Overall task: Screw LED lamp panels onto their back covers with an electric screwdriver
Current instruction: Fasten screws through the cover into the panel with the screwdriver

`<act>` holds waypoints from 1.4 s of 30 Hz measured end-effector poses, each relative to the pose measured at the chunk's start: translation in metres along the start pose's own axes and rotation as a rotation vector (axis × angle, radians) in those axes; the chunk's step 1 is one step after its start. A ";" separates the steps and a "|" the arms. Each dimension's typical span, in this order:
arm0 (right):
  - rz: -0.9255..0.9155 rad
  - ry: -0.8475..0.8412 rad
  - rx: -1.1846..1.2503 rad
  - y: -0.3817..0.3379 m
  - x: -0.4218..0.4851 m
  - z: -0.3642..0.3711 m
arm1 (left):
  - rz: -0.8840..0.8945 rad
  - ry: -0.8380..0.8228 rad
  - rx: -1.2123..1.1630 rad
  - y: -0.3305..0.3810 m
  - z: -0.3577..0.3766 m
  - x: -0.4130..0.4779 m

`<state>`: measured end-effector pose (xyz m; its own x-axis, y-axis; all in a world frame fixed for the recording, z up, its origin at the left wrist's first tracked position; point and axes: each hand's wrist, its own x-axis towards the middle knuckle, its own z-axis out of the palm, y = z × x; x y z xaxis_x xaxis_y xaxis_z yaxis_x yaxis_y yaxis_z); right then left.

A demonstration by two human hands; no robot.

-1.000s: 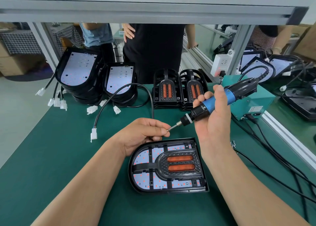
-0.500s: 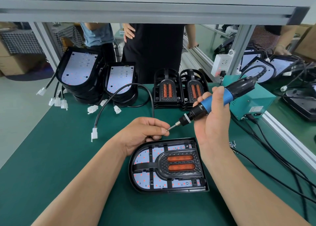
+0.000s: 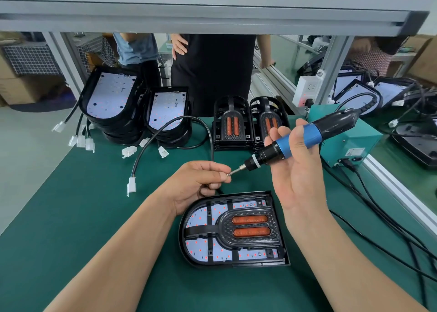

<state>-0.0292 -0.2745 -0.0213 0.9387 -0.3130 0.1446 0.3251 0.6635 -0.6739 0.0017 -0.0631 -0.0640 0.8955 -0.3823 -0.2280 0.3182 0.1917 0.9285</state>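
Note:
A black lamp back cover with a white LED panel and two orange strips (image 3: 234, 229) lies flat on the green mat in front of me. Above its far edge, my right hand (image 3: 295, 169) holds a blue and black electric screwdriver (image 3: 298, 141), thumb over the barrel, bit pointing left and down. My left hand (image 3: 201, 181) pinches a small screw (image 3: 229, 173) at the bit's tip, its other fingers curled.
Stacks of back covers with white panels (image 3: 111, 103) and loose white connectors (image 3: 128, 151) stand at the back left. Two stacks of black inserts with orange strips (image 3: 230, 125) sit behind. A teal power box (image 3: 350, 146) and black cables (image 3: 378, 217) lie right. People stand beyond the bench.
The screwdriver has tilted slightly and my right hand has loosened its fingers around the barrel. My left hand stays at the bit tip.

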 end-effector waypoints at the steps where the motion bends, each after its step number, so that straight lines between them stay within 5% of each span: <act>1: -0.002 -0.001 -0.011 -0.001 0.000 -0.001 | 0.005 -0.005 -0.002 0.000 0.000 0.000; 12: -0.021 0.134 -0.182 0.005 0.000 -0.005 | 0.029 0.036 0.036 -0.002 0.002 0.001; 25: 0.087 0.230 -0.005 0.006 0.003 -0.010 | 0.049 -0.007 -0.011 -0.002 0.000 -0.001; 36: 0.071 0.220 0.087 0.000 0.003 -0.007 | -0.037 -0.049 0.034 0.006 -0.013 -0.008; 42: 0.108 0.108 0.089 -0.001 -0.005 0.001 | -0.167 -0.149 0.279 0.023 -0.028 -0.025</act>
<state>-0.0342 -0.2722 -0.0207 0.9525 -0.3043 -0.0074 0.2359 0.7533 -0.6139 -0.0039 -0.0234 -0.0450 0.7764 -0.5193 -0.3570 0.3408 -0.1305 0.9310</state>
